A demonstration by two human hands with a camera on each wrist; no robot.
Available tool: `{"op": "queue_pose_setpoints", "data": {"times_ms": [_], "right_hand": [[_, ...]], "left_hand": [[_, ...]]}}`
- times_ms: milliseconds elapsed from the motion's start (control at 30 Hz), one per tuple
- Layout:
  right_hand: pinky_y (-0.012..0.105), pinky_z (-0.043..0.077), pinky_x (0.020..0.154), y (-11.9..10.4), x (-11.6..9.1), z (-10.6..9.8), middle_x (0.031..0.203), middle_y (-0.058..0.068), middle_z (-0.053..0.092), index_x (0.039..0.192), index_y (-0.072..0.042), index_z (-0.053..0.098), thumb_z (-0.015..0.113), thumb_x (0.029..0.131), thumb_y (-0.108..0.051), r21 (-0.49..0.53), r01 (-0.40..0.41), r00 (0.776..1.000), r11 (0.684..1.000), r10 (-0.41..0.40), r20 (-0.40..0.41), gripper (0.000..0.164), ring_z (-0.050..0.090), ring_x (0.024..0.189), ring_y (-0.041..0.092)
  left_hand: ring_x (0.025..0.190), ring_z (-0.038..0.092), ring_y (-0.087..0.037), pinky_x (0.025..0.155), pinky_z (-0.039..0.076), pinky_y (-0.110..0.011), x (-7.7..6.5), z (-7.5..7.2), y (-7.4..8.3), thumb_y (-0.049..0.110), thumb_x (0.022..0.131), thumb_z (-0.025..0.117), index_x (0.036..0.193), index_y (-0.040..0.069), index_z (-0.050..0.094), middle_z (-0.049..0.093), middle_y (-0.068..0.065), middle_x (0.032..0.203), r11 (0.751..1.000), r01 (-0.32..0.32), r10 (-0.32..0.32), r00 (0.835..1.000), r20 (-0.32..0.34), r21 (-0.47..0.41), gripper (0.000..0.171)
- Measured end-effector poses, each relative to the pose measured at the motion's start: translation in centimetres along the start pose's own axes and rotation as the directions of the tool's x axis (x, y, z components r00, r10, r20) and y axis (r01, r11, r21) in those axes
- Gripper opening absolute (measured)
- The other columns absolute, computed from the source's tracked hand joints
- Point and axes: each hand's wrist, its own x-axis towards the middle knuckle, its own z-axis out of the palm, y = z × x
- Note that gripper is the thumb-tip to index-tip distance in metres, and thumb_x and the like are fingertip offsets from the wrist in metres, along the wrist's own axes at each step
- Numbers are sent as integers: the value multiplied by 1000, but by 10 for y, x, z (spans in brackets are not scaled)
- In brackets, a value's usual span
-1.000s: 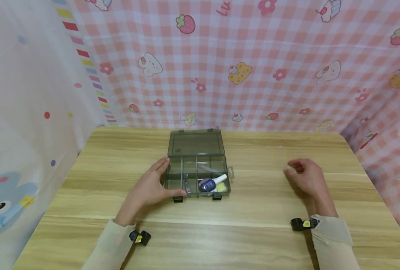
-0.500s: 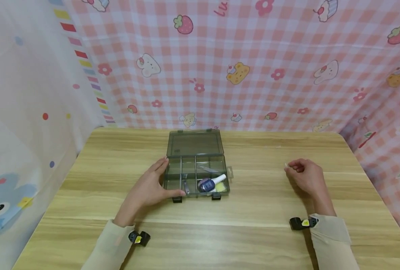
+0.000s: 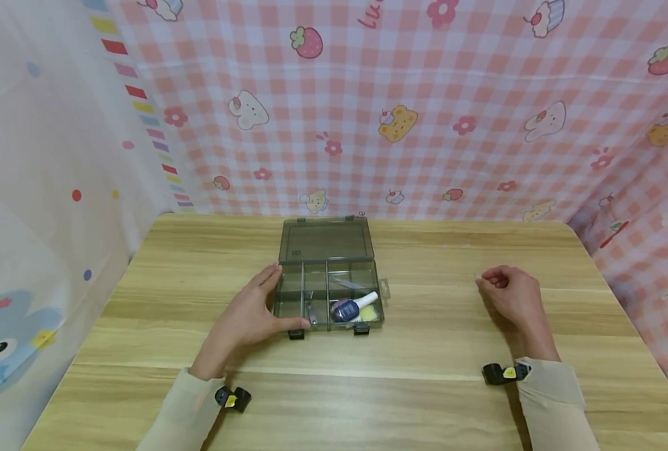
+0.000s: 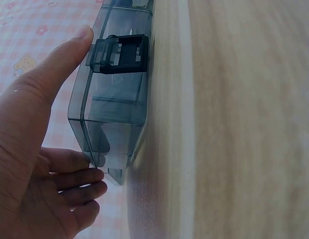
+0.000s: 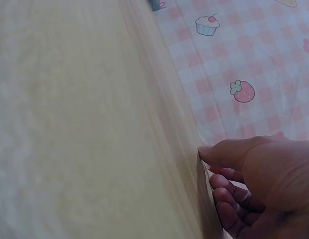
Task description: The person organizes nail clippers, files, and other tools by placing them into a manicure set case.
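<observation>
A translucent dark compartment box (image 3: 326, 241) lies on the table with its lid swung back. My left hand (image 3: 249, 313) holds its left side, thumb along the front rim near a black latch (image 4: 125, 54) and fingers against the side wall. Inside are a dark-blue nail polish bottle (image 3: 346, 309) with a white cap, a nail clipper (image 3: 310, 311), a slim pale tool (image 3: 347, 284) and something yellow (image 3: 369, 313). Well to the right, my right hand (image 3: 513, 295) rests on the table, thumb and index finger pinching a tiny pale piece (image 3: 477, 276) whose kind is too small to tell.
The wooden table (image 3: 424, 401) is bounded at the back by a pink checked cloth (image 3: 356, 163) and at the left by a white printed cloth (image 3: 41, 156). A clear tab (image 3: 384, 289) sticks out at the box's right side.
The view shifts slightly. My right thumb and index finger draw together and the pale speck at their tips shows more plainly; the left hand and box stay put.
</observation>
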Motion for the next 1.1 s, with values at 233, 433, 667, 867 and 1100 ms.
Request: {"op": "queue_pose_setpoints", "data": {"times_ms": [233, 433, 667, 867, 1100], "right_hand": [[23, 44, 64, 1, -2, -2, 90, 14, 71, 101, -4, 74, 71, 97, -31, 2, 2, 1000, 1000, -2, 4, 27, 60, 79, 20], [20, 45, 61, -2, -4, -3, 89, 12, 72, 101, -5, 75, 71, 97, -32, 20, 9, 1000, 1000, -9, 18, 28, 59, 76, 15], [18, 46, 60, -16, -4, -3, 89, 13, 72, 101, -5, 75, 73, 96, -31, 57, 42, 999, 997, -44, 26, 27, 59, 77, 15], [16, 48, 63, -29, -4, 3, 90, 14, 74, 101, -4, 76, 75, 95, -27, 89, 106, 994, 990, -107, 9, 23, 61, 78, 15], [16, 49, 65, -44, -5, 12, 90, 12, 74, 102, -4, 76, 73, 96, -22, 119, 150, 989, 981, -151, -2, 19, 62, 78, 16]], "left_hand": [[156, 27, -35, 123, 34, -55, 2, 1, -2, 91, 62, 70, 161, 4, 31, 23, -12, 171, 1000, -4, 4, 1000, -4, 7, 137], [157, 26, -33, 124, 34, -54, 2, 1, -3, 93, 61, 67, 161, 4, 30, 23, -10, 171, 1000, 4, -4, 1000, 3, 3, 139], [157, 26, -34, 123, 34, -55, 1, 0, -1, 92, 62, 68, 161, 5, 30, 22, -10, 172, 1000, 9, -9, 1000, 6, 6, 138], [157, 27, -33, 123, 34, -55, 2, -1, -2, 91, 62, 70, 161, 4, 31, 23, -10, 171, 1000, 4, -4, 1000, -2, 5, 137], [156, 28, -34, 123, 35, -54, 1, 0, -3, 92, 62, 68, 161, 4, 31, 24, -10, 171, 1000, 3, -3, 1000, 0, 13, 137]]}}
